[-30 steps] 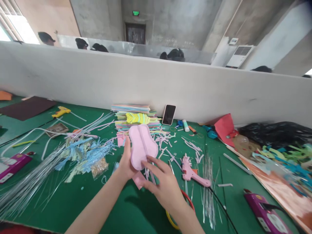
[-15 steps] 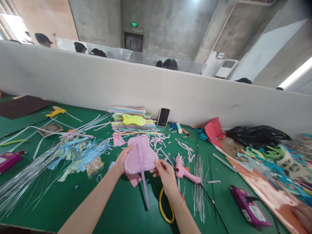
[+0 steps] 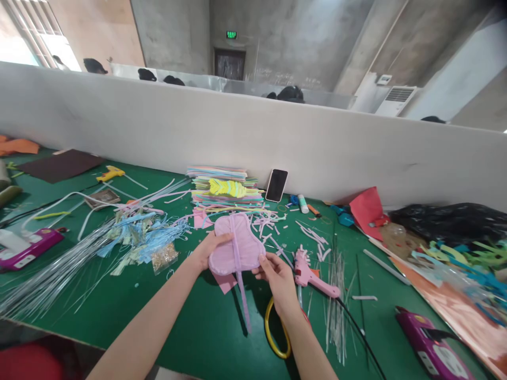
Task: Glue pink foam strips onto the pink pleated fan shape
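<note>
Both my hands hold a lilac hand fan (image 3: 247,248) with a fuzzy rim and a thin stem that runs down its middle and hangs below it. My left hand (image 3: 209,250) is closed on its left edge, the thumb lying across the face towards the stem. My right hand (image 3: 275,272) pinches the lower right edge between thumb and fingers. Under the fan, a pink paper piece (image 3: 225,283) partly shows on the green table. Yellow-handled scissors (image 3: 271,338) lie beneath my right wrist, mostly hidden. A pink glue gun (image 3: 315,277) rests just right of that hand.
Behind the fan lie bundled pastel strips (image 3: 217,172) and a yellow braided piece (image 3: 227,188). A phone (image 3: 277,185) leans on the white partition (image 3: 245,137). Wires with blue tufts (image 3: 138,237) spread leftward. Purple power strips (image 3: 431,343) flank the work, and a black bag (image 3: 439,224) lies right.
My left thumb has moved from the fan's edge onto its face. The whole view has shifted, so the table things appear further right.
</note>
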The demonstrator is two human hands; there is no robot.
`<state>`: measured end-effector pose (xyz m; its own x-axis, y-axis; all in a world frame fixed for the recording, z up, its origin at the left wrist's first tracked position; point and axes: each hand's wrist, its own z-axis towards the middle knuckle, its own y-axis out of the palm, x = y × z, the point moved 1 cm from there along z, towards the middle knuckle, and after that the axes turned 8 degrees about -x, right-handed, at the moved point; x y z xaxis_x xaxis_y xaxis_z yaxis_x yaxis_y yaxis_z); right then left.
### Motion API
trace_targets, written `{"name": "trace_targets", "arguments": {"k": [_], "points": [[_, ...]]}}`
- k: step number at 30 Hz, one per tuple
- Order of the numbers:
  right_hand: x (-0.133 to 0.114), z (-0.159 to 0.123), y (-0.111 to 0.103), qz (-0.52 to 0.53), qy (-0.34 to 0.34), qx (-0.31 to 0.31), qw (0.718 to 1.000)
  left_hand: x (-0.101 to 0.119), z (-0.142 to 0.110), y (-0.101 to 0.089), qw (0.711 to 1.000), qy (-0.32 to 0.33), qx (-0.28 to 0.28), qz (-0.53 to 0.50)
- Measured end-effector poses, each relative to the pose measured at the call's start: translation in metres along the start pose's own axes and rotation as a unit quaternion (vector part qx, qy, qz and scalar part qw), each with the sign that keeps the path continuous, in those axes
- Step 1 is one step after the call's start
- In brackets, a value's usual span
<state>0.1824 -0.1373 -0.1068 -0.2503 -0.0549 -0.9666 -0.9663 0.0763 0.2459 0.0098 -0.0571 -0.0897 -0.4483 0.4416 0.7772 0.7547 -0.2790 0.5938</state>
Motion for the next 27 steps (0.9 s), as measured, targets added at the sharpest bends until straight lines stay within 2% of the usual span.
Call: {"name": "trace_targets", "arguments": {"k": [5, 10, 14, 20, 27], "points": [[0.0, -0.006, 0.009, -0.004, 0.014, -0.017, 1.0, -0.001, -0.005, 0.004, 0.997, 0.055, 0.016, 0.051], [0.003, -0.008, 0.013, 0.013, 0.053, -0.006, 0.998, -0.007, -0.01, 0.02, 0.992, 0.085, 0.019, 0.089], [0.003, -0.008, 0.014, 0.062, 0.059, -0.009, 0.996, -0.007, -0.012, 0.03, 0.987, 0.099, 0.026, 0.122], [-0.001, -0.011, 0.023, 0.108, 0.069, -0.013, 0.992, 0.002, -0.021, 0.036, 0.987, 0.045, -0.002, 0.152], [0.004, -0.011, 0.02, 0.086, 0.105, -0.007, 0.991, 0.003, -0.019, 0.034, 0.988, 0.021, 0.045, 0.147]]}}
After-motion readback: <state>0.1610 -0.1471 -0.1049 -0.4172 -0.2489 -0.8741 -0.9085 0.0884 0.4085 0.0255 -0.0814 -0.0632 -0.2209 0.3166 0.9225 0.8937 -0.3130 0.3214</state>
